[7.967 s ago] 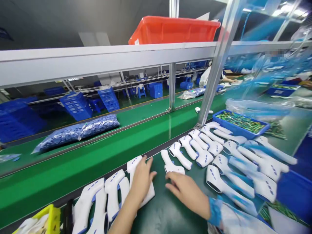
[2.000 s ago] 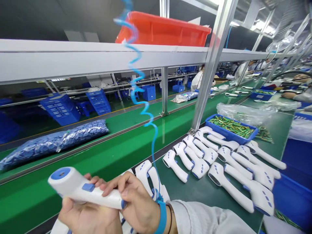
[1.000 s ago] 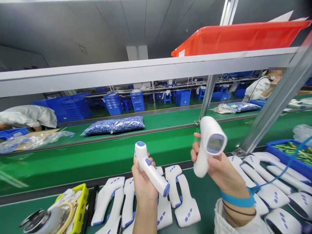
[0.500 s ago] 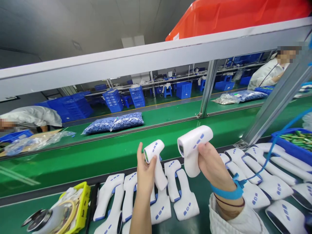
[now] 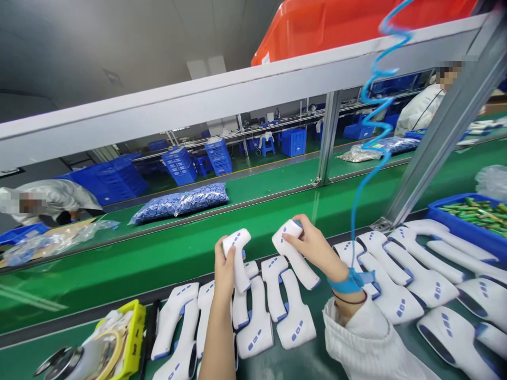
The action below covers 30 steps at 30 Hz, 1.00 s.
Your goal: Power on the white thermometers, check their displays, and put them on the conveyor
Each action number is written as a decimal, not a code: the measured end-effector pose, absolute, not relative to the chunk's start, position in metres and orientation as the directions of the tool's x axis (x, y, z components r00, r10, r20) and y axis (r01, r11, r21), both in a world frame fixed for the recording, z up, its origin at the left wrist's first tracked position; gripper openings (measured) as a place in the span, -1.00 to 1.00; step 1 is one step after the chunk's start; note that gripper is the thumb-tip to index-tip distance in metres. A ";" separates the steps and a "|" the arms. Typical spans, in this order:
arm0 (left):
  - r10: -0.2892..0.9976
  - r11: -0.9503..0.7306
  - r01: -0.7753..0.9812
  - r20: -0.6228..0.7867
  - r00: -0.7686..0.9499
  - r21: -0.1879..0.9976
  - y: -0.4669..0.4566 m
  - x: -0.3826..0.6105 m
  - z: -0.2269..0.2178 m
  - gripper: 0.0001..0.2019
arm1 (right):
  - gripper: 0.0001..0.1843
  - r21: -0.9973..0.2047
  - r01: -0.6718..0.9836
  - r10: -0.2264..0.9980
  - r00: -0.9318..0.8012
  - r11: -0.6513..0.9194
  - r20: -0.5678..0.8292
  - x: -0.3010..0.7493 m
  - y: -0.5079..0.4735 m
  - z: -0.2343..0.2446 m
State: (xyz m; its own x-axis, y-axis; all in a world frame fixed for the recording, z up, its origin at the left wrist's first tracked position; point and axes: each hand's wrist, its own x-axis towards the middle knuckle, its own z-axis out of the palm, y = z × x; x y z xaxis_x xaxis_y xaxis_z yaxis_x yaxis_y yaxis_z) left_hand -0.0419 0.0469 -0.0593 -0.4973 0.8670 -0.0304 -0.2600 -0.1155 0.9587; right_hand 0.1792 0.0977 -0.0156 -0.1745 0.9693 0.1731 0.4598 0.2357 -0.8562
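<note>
My left hand (image 5: 225, 270) grips a white infrared thermometer (image 5: 236, 257) with blue buttons, holding it upright above the bench. My right hand (image 5: 312, 248) has its fingers over the head of a second white thermometer (image 5: 291, 248), whose handle tilts down to the right. Rows of similar thermometers (image 5: 257, 328) lie close below both hands on the dark green bench (image 5: 317, 359). A blue wrist strap (image 5: 348, 282) circles my right wrist, and its coiled blue cord (image 5: 374, 95) rises out of view.
A blue tray of green parts (image 5: 467, 221) stands at right, and a yellow bin with tape (image 5: 130, 338) at lower left. A green conveyor (image 5: 158, 253) and metal post (image 5: 443, 132) lie ahead. A red crate (image 5: 348, 31) sits overhead. Co-workers (image 5: 420, 108) work beyond.
Both hands have moved lower and closer to the bench. My right hand has turned its thermometer so the handle slopes down to the right. The coiled cord now rises into view.
</note>
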 end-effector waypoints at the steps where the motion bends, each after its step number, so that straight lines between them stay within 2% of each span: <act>1: 0.875 -0.113 -0.320 -0.058 -0.480 0.941 0.044 -0.039 -0.055 -0.53 | -0.68 -0.801 0.559 0.975 -0.169 0.216 0.145 0.186 0.104 -0.023; 3: 0.886 -0.104 -0.435 -0.115 -0.449 0.895 0.038 -0.033 -0.046 -0.57 | -0.80 -0.742 0.643 0.979 -0.177 0.189 0.097 0.200 0.114 -0.037; 5: 0.893 -0.107 -0.547 -0.162 -0.420 0.830 0.033 -0.026 -0.036 -0.60 | -0.83 -0.743 0.639 0.977 -0.188 0.196 0.096 0.213 0.119 -0.046; 10: 0.901 -0.100 -0.804 -0.290 -0.324 0.587 0.025 -0.018 -0.014 -0.75 | -0.94 -0.734 0.580 0.935 -0.238 0.353 0.262 0.198 0.096 -0.023; 12: 0.903 -0.061 -0.877 -0.348 -0.252 0.477 0.024 -0.019 -0.008 -0.78 | -0.84 -0.745 0.424 0.847 -0.387 0.514 0.364 0.173 0.075 -0.005; 14: 0.907 -0.025 -0.923 -0.379 -0.183 0.385 0.022 -0.023 -0.004 -0.78 | -0.74 -0.728 0.021 0.590 -0.602 0.685 0.537 0.144 0.052 0.006; 16: 0.914 -0.016 -0.950 -0.380 -0.140 0.313 0.017 -0.029 -0.001 -0.80 | -0.71 -0.698 -0.234 0.403 -0.676 0.677 0.617 0.120 0.034 0.007; 17: 0.918 -0.016 -0.958 -0.376 -0.128 0.286 0.014 -0.032 0.000 -0.81 | -0.70 -0.704 -0.291 0.372 -0.685 0.648 0.626 0.110 0.029 0.003; 22: 0.901 -0.129 -0.983 -0.398 -0.171 0.129 0.000 -0.037 0.009 -0.77 | -0.61 -0.777 -0.435 0.469 -0.625 0.454 0.624 0.090 0.022 -0.024; 25: 0.895 -0.127 -0.989 -0.420 -0.148 0.076 -0.001 -0.034 0.013 -0.74 | -0.64 -0.718 -0.374 0.484 -0.549 0.587 0.681 0.088 0.014 -0.030; 27: 0.883 -0.142 -0.984 -0.436 -0.175 0.107 0.000 -0.031 0.013 -0.74 | -0.66 -0.681 -0.357 0.501 -0.478 0.640 0.722 0.084 0.006 -0.030; 28: 0.870 -0.181 -0.972 -0.436 -0.230 0.151 0.001 -0.029 0.012 -0.73 | -0.66 -0.695 -0.394 0.543 -0.437 0.601 0.717 0.081 0.001 -0.029; 30: 0.843 -0.301 -0.908 -0.364 -0.396 0.291 0.001 -0.026 0.010 -0.71 | -0.68 -0.733 -0.571 0.691 -0.360 0.370 0.628 0.072 -0.006 -0.030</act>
State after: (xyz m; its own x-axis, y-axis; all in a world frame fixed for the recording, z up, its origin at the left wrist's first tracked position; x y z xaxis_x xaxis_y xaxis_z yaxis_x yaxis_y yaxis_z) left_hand -0.0263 0.0008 0.0096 -0.3957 0.8432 -0.3639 -0.9083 -0.3008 0.2907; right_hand 0.0719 -0.0057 -0.0296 -0.3596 0.6905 0.6276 -0.5706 0.3695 -0.7334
